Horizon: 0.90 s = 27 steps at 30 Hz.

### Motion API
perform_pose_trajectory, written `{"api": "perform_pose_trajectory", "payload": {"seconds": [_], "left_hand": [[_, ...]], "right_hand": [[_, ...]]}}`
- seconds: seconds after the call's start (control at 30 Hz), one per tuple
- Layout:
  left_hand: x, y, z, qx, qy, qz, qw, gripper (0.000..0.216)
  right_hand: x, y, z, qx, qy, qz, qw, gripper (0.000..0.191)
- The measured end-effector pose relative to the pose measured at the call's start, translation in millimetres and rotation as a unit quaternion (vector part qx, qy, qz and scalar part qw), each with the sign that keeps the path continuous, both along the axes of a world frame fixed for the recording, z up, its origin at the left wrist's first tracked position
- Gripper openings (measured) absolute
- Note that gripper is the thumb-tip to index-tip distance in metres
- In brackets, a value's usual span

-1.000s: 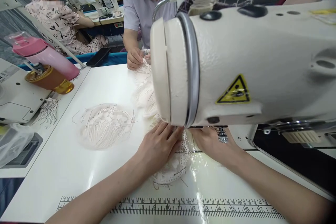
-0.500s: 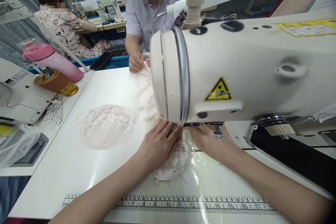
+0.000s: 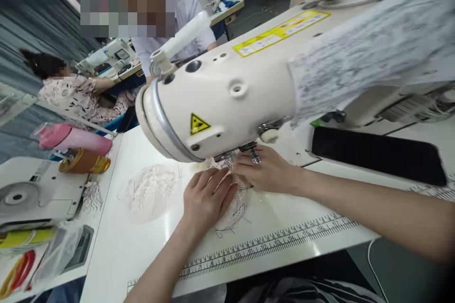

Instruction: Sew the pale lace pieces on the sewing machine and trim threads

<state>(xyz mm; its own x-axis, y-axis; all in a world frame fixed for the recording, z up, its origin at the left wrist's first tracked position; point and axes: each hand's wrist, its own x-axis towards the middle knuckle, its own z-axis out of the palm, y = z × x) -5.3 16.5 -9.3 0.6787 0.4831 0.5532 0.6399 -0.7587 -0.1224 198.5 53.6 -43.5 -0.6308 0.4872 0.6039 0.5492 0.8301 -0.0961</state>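
A white sewing machine head reaches over the table, and a strip of pale lace fabric with loose dark threads lies under its needle end. My left hand rests on the left side of the lace, its fingers stretched out and lying flat. From the right, my right hand touches the lace beside the presser foot; its fingers are extended, their tips partly covered by machine parts. A second round lace piece lies left of my left hand, touched by neither hand.
A black phone lies to the right, and a printed ruler runs along the table's front edge. At left stand a pink bottle, an amber cup and another machine. A person in a light shirt is across the table.
The camera view has swung right and tilted, so the machine head appears farther left and more of its body shows. My right hand's fingers have come onto the lace near the presser foot.
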Motion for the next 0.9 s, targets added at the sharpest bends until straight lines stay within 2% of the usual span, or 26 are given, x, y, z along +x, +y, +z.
{"api": "perform_pose_trajectory", "payload": {"seconds": [0.1, 0.2, 0.3, 0.4, 0.47, 0.57, 0.67, 0.73, 0.83, 0.9], "left_hand": [[2.2, -13.1, 22.9, -0.041, 0.023, -0.059, 0.997, 0.005], [-3.8, -31.4, 30.8, -0.051, 0.105, -0.128, 0.985, 0.012], [-16.6, -50.7, 20.6, 0.0, 0.163, -0.134, 0.978, 0.013], [-27.2, -64.6, 3.7, 0.02, 0.167, -0.085, 0.982, 0.015], [-29.9, -68.4, -3.6, 0.004, 0.132, -0.046, 0.99, 0.019], [-28.7, -65.5, -0.3, -0.087, 0.035, 0.036, 0.995, 0.019], [-25.9, -54.4, 19.5, -0.194, -0.038, 0.125, 0.972, 0.016], [-24.0, -43.5, 34.7, -0.255, -0.031, 0.154, 0.954, 0.014], [-19.9, -25.2, 44.9, -0.346, 0.028, 0.111, 0.931, 0.016], [-16.0, -14.6, 39.0, -0.345, 0.065, 0.056, 0.934, 0.023]], "right_hand": [[2.9, -1.4, 0.8, -0.009, -0.008, 0.066, 0.998, 0.022], [5.5, -1.4, 0.4, -0.037, -0.028, 0.101, 0.994, 0.022], [6.5, -0.7, 1.7, -0.062, -0.025, 0.105, 0.992, 0.022], [6.5, -0.4, 3.4, -0.088, -0.017, 0.119, 0.989, 0.023], [6.9, -0.7, 4.5, -0.093, -0.006, 0.121, 0.988, 0.021], [8.7, -1.6, 6.3, -0.093, 0.007, 0.122, 0.988, 0.017], [9.5, -1.3, 7.9, -0.098, -0.002, 0.13, 0.987, 0.017], [8.5, -0.2, 7.8, -0.093, -0.009, 0.134, 0.987, 0.024], [6.6, 1.7, 5.6, -0.074, -0.007, 0.138, 0.988, 0.013], [6.7, 2.9, 3.8, -0.059, -0.001, 0.145, 0.988, 0.013]]}}
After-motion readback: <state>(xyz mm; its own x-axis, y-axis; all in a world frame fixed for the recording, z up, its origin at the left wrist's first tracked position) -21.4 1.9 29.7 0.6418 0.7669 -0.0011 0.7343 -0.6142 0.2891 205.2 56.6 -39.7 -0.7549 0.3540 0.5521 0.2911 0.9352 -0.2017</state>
